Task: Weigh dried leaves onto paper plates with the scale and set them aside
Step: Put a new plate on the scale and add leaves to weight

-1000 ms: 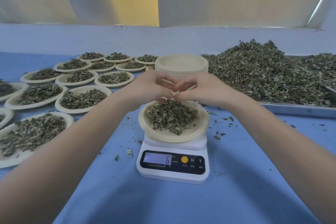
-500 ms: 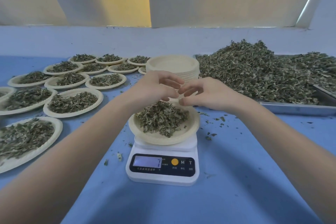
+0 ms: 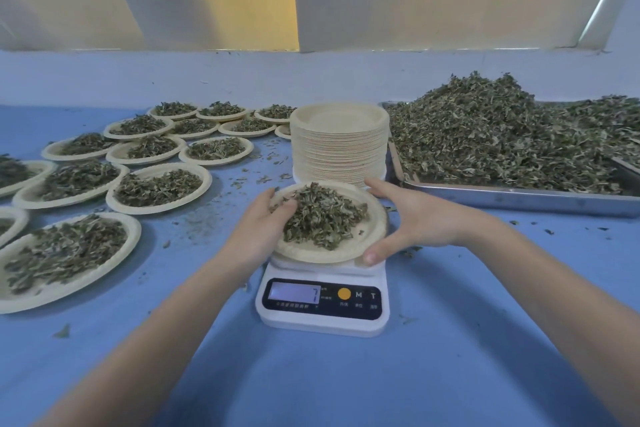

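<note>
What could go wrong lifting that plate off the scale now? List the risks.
1. The leaves are heaped high on the plate; a tilt could spill some and spoil the weighed amount.
2. The left hand has its thumb in the heap, so leaves may cling.
3. The right hand could knock the plate stack close behind.

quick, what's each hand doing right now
Left hand: holds the plate by its left rim.
Right hand: grips its right rim.

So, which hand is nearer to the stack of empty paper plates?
The right hand. Its fingertips reach around the far right rim of the plate on the scale, just in front of the stack of empty plates. The left hand holds the plate's left rim, farther away.
</note>
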`<state>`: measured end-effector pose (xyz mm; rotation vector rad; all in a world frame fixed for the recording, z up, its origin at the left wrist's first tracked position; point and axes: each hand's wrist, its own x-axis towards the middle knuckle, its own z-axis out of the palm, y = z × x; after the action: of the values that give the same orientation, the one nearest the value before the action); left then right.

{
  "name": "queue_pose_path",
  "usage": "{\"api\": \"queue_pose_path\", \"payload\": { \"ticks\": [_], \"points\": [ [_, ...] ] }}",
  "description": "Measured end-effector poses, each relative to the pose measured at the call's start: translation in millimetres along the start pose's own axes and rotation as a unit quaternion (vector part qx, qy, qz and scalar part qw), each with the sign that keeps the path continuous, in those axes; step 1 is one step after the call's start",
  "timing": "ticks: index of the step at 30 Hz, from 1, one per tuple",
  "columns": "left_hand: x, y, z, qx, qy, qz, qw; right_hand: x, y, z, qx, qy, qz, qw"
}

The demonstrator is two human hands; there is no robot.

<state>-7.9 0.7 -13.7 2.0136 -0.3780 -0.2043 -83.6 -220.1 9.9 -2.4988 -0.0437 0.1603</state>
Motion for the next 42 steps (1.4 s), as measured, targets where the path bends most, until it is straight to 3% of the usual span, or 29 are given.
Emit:
{"api": "queue_pose_path", "payload": {
  "ticks": [5, 9, 15, 20, 24, 26, 32, 38, 42],
  "points": [
    [2.2, 6.5, -15.5, -0.138, 0.034, -0.014, 0.990, -2.8, -12.2, 1.8, 0.084, 0.028, -0.014, 0.996],
    [7.4, 12.1, -48.1, -0.134, 0.086, 0.014, 0.987, 11.8, -40.9, -0.7, 0.193, 0.029, -0.047, 0.980],
    [21.5, -0.6, -108.0, -0.072, 0.178, 0.004, 0.981, 59.9, -96.3, 8.7, 0.422, 0.012, -0.082, 0.903],
    [43.8, -8.5, -157.7, -0.056, 0.253, -0.038, 0.965, 119.5, -141.5, 29.5, 0.528, 0.011, -0.040, 0.848],
    [80.0, -15.0, -183.2, -0.062, 0.239, -0.042, 0.968, 183.4, -166.7, 40.3, 0.603, 0.066, 0.048, 0.793],
    [106.2, -17.5, -193.6, -0.090, 0.208, -0.053, 0.973, 218.0, -175.7, 38.2, 0.588, 0.086, 0.073, 0.801],
    [200.3, -26.8, -225.3, -0.080, 0.217, -0.104, 0.967, 328.7, -175.8, 21.7, 0.512, 0.186, 0.102, 0.832],
    [294.4, -43.7, -229.7, -0.040, 0.176, -0.157, 0.971, 429.3, -152.2, 9.1, 0.275, 0.269, 0.153, 0.910],
    [330.5, -60.8, -219.7, 0.060, 0.165, -0.193, 0.965, 470.2, -133.0, 17.6, 0.145, 0.232, 0.136, 0.952]
  ]
}}
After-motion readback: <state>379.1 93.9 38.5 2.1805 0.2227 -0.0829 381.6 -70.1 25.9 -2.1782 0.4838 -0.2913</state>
